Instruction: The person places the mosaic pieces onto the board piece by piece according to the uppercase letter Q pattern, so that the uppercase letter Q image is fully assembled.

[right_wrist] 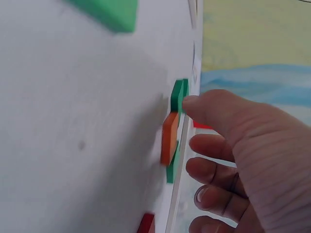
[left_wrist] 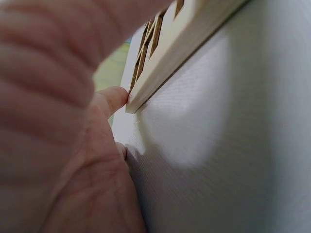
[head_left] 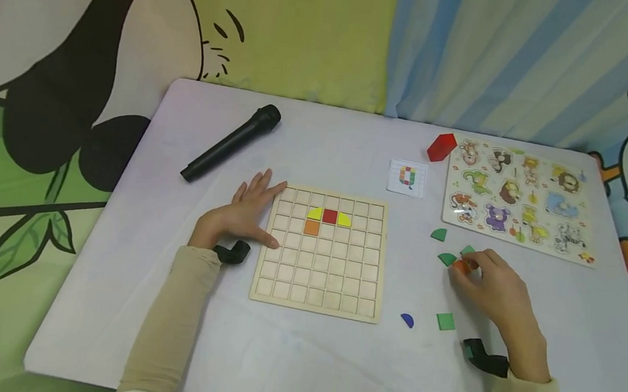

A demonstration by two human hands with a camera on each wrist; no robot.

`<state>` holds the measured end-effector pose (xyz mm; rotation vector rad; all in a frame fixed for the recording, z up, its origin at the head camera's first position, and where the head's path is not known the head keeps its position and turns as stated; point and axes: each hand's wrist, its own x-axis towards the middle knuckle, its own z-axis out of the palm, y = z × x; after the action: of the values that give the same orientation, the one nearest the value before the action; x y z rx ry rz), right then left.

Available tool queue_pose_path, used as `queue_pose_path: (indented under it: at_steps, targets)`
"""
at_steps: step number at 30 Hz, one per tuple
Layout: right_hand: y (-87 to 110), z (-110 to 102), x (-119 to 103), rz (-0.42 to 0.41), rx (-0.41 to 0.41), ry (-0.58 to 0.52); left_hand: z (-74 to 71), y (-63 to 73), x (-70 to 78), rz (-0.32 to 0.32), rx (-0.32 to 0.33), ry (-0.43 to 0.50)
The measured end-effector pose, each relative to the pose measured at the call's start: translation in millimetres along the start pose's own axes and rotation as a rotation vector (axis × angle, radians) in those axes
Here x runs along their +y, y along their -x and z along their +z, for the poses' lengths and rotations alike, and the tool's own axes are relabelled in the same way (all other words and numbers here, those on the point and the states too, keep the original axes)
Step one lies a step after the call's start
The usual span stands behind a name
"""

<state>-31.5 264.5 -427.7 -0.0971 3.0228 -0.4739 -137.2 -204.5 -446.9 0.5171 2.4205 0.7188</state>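
Observation:
My left hand (head_left: pixel 244 211) rests at the left edge of a wooden grid board (head_left: pixel 314 311), thumb and fingers spread along its rim. On the board lie two yellow quarter-round pieces (head_left: pixel 344 220), a red square (head_left: pixel 329 216) between them and an orange square (head_left: pixel 311 228) below. To the board's right my right hand (head_left: pixel 500 293) hovers over an orange piece (right_wrist: pixel 169 138), which lies among green pieces (head_left: pixel 447 258). In the right wrist view its thumb and loosely bent fingers stand apart, with a gap from the orange piece.
A green square (head_left: pixel 446 322) and blue half-round piece (head_left: pixel 407 320) lie right of the board. Behind are a small pattern card (head_left: pixel 397 179), a red block (head_left: pixel 441 148) and an animal puzzle board (head_left: pixel 482 221). A black microphone (head_left: pixel 230 144) lies at the back left.

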Motion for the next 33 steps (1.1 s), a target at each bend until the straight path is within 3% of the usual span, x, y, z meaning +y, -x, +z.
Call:
queue_pose_path:
  at_steps: [7, 18, 28, 33]
  targets:
    - [3.3, 4, 11, 0.032, -0.002, 0.03, -1.3, 3.2, -1.3, 0.007, 0.002, 0.011]
    - [1.4, 1, 12, 0.084, -0.093, 0.006, -0.4, 3.5, -1.8, 0.011, 0.009, 0.034]
    - [-3.9, -4, 3, 0.046, -0.088, -0.001, -0.9, 1.8, -0.7, 0.008, 0.002, 0.02]
    - [-10.2, -6, -12, 0.022, -0.132, -0.027, -0.4, 1.4, -1.6, 0.004, 0.005, 0.015]
